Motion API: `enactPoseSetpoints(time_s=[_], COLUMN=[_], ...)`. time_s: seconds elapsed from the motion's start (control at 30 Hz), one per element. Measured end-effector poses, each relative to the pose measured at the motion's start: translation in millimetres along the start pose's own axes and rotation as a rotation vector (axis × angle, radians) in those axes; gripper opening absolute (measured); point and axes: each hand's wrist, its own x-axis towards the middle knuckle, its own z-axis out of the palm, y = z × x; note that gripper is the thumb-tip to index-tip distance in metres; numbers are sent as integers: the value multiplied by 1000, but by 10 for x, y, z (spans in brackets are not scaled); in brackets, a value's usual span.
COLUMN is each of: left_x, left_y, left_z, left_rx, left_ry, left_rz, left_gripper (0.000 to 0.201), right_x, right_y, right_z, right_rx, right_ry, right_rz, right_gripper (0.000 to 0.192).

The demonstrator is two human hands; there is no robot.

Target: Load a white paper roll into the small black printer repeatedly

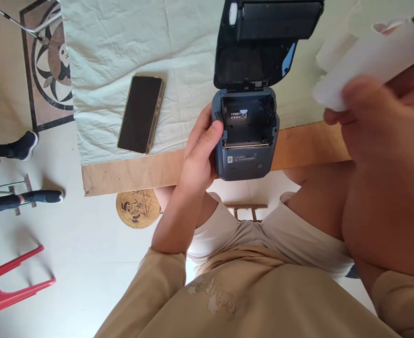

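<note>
A dark blue portable label printer (247, 162) with its black lid (254, 56) flipped up is in my left hand (201, 152), thumb on its left edge. Its roll compartment (245, 115) shows a small white printed label inside and no roll. At the right, my right hand (376, 117) is closed around a white paper roll (372, 61), smeared by motion, with a dark spot near its far end. The roll is raised to the right of the printer and apart from it. More white paper (335, 51) shows behind it, partly hidden.
A black smartphone (141, 115) lies on the pale green cloth (101, 56) covering the table. Its wooden front edge (132, 176) is bare. Below are a round panda-patterned stool (138, 209) and a red plastic stool (12, 281). Another person's shoes (23, 145) show at left.
</note>
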Motion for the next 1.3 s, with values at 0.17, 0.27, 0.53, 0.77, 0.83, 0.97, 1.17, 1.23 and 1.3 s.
enactPoseSetpoints(time_s=[0.17,0.27,0.53,0.77,0.83,0.97,1.17,1.23,1.3], left_x=[-9,-15,-1,19,30,44,15,4,0], left_y=[-9,-33,-30,-21,-17,-6,-15,-21,-21], left_z=[-4,-34,-68,-99,-99,-83,-65,-59,-53], left_rx=[-8,10,8,61,81,106,72,47,40], left_ry=[22,3,-26,-35,-28,-15,-6,-4,-5], left_rz=[6,35,31,51,54,56,63,55,52], left_gripper=[39,39,30,38,40,39,32,30,29], right_x=[-10,12,4,230,278,277,373,474,564], right_y=[51,94,137,343,389,323,392,528,653], right_z=[35,0,-120,-401,-369,-276,-220,-249,-317], right_rx=[-290,-393,-503,-705,-709,-708,-495,-158,174], right_ry=[-66,-95,-106,35,-67,-49,118,228,310], right_rz=[-272,-189,-159,-53,106,157,254,362,461], right_gripper=[37,66,77,87,92,71,94,90,68])
